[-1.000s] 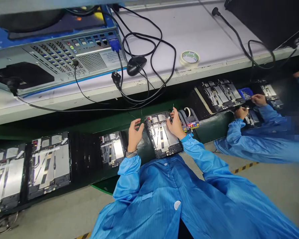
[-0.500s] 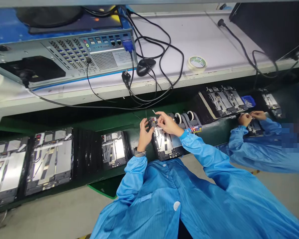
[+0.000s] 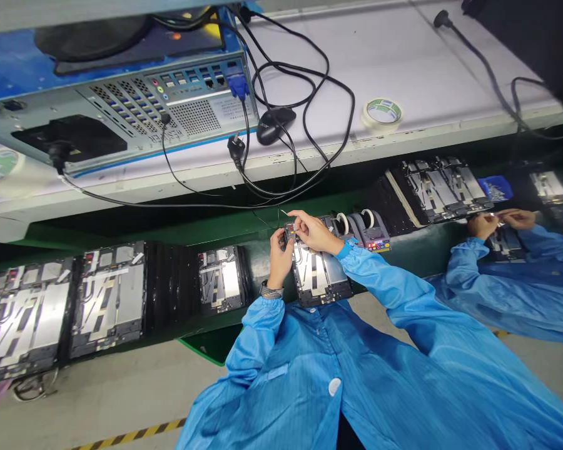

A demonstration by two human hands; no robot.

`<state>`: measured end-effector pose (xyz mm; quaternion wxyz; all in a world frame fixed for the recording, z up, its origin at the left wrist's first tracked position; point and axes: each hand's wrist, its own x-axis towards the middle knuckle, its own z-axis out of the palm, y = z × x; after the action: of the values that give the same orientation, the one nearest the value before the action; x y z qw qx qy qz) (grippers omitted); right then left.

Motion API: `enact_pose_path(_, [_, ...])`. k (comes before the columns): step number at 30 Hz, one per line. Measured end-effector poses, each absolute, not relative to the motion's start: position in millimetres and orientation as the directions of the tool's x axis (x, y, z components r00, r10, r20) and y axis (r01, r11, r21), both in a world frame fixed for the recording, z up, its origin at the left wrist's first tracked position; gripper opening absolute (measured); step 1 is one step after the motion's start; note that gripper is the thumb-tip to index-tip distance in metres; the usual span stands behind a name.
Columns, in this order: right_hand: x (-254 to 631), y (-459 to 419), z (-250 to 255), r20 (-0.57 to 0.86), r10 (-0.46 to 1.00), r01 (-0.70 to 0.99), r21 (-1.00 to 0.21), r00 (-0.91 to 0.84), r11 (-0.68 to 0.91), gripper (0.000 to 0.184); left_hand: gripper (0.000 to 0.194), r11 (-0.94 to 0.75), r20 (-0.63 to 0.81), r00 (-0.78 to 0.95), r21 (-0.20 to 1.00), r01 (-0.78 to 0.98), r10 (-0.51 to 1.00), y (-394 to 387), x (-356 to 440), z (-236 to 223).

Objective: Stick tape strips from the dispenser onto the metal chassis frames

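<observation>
An open tablet housing point(image 3: 317, 274) with metal plates and dark tape lies on the belt directly below my hands. My left hand point(image 3: 280, 259) presses against its upper left corner, around a small circuit part point(image 3: 289, 233). My right hand point(image 3: 312, 232) lies over that same end, thumb and fingertip pinched on a thin pale-tipped strip point(image 3: 284, 212). The strip is too small to identify. My hands hide most of the housing's upper end.
Several similar housings point(image 3: 110, 299) lie along the dark green belt point(image 3: 258, 256). Two tape dispensers point(image 3: 370, 230) stand to the right of my hands. A co-worker's hands point(image 3: 502, 220) work further right. Above, a shelf holds a computer case point(image 3: 136, 106), tangled black cables point(image 3: 304, 94), a mouse point(image 3: 272, 125) and a tape roll point(image 3: 382, 114).
My hands have closed in together over the housing's upper left corner, with the left hand moving from beside it onto it. The view has shifted slightly.
</observation>
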<state>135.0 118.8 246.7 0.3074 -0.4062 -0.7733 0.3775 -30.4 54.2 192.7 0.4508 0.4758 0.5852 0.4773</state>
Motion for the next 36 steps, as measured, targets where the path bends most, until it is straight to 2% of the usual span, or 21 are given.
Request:
enact_pose_path(4, [136.4, 120.5, 244.7, 0.178, 0.847, 0.386, -0.831, -0.5, 0.402, 0.063, 0.039, 0.083, -0.05, -0.169, 0.978, 0.193, 0.984, 55.4, -28.5, 195.5])
enact_pose_path(8, [139.1, 125.0, 244.8, 0.179, 0.829, 0.417, -0.797, -0.53, 0.438, 0.056, 0.038, 0.086, -0.036, -0.198, 0.964, 0.251, 0.98, 57.4, -26.8, 197.2])
enact_pose_path(12, [140.9, 124.4, 247.7, 0.166, 0.815, 0.428, -0.784, -0.555, 0.451, 0.05, 0.037, 0.092, -0.042, -0.2, 0.964, 0.247, 0.979, 59.5, -26.9, 198.4])
enact_pose_path(22, [141.1, 110.8, 250.0, 0.125, 0.865, 0.459, -0.805, -0.487, 0.375, 0.053, 0.038, 0.104, -0.058, -0.197, 0.968, 0.23, 0.979, 63.7, -30.2, 198.5])
enact_pose_path(28, [138.3, 95.7, 254.2, 0.248, 0.848, 0.541, -0.678, -0.469, 0.498, 0.067, 0.039, 0.089, -0.043, -0.194, 0.969, 0.231, 0.98, 66.4, -32.1, 199.1])
enact_pose_path(36, [145.7, 73.0, 255.3, 0.28, 0.832, 0.608, -0.577, -0.479, 0.545, 0.062, 0.04, 0.076, -0.033, -0.187, 0.97, 0.231, 0.982, 68.2, -35.6, 195.0])
